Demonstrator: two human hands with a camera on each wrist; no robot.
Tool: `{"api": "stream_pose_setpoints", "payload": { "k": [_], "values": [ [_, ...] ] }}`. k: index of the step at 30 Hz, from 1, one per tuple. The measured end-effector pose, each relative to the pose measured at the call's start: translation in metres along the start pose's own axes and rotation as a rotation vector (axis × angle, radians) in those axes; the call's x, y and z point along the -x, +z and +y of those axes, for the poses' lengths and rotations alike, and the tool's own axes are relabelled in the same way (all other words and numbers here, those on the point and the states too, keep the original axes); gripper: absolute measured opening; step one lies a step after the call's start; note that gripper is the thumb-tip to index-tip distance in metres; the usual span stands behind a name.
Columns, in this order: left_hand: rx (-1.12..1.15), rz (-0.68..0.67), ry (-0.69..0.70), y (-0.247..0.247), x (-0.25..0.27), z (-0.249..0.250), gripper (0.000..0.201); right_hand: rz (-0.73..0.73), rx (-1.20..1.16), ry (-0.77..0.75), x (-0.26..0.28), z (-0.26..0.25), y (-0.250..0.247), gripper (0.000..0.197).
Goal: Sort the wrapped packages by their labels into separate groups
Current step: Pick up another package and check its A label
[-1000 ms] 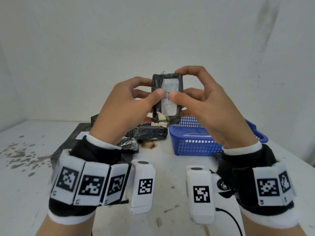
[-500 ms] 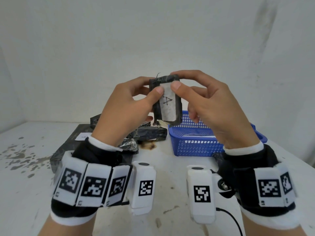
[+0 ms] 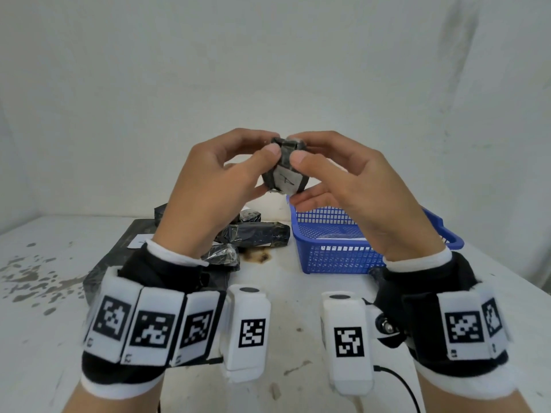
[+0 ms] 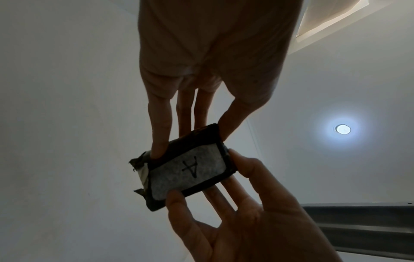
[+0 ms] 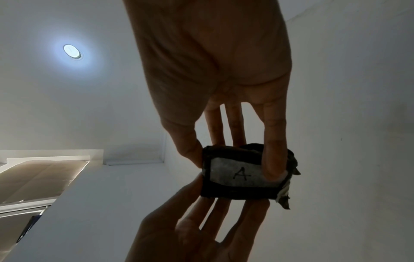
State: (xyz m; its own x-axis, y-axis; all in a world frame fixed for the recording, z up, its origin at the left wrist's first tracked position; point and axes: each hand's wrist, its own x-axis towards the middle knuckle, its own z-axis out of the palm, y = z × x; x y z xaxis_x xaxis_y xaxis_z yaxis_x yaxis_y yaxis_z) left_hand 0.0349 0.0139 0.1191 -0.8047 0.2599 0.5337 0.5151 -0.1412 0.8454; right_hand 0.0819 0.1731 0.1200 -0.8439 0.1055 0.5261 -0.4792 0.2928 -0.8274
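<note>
Both hands, the left hand [image 3: 214, 186] and the right hand [image 3: 351, 186], pinch one wrapped package [image 3: 284, 171] by its edges at chest height, likely tilting its "A" label [image 4: 190, 170] into view for reading. Beyond wait the unsorted packages [image 3: 253, 234] and the blue basket [image 3: 337, 260] on the table [image 3: 44, 293].

Black wrist wraps [image 3: 167, 272] — white cuffs, white blocks with square-code tags

The small package [image 3: 284, 171] was wrapped in black, and its pale grey label [image 4: 187, 174] bore a black handwritten "A". The basket [image 3: 334, 251] was blue with a mesh wall. The tabletop [image 3: 38, 308] was white with grey blotches. The wristbands [image 3: 140, 326] carried black-and-white square codes.
</note>
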Motion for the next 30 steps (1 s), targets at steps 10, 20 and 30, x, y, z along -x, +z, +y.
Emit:
{"api": "stream_pose_setpoints", "payload": {
  "k": [10,20,30],
  "values": [
    [0.054,-0.018,-0.032,-0.0002,0.0017,0.0025,0.023,-0.001,0.017,-0.063,-0.0003,0.0026,0.0002,0.015],
    [0.116,-0.037,-0.106,-0.0072,-0.0011,0.0025,0.040,-0.013,0.053,-0.106,0.0008,0.0051,0.0024,0.062],
    [0.021,-0.049,-0.073,-0.0024,0.0002,0.0015,0.030,0.016,0.038,-0.013,-0.0014,0.0033,0.0035,0.050]
  ]
}}
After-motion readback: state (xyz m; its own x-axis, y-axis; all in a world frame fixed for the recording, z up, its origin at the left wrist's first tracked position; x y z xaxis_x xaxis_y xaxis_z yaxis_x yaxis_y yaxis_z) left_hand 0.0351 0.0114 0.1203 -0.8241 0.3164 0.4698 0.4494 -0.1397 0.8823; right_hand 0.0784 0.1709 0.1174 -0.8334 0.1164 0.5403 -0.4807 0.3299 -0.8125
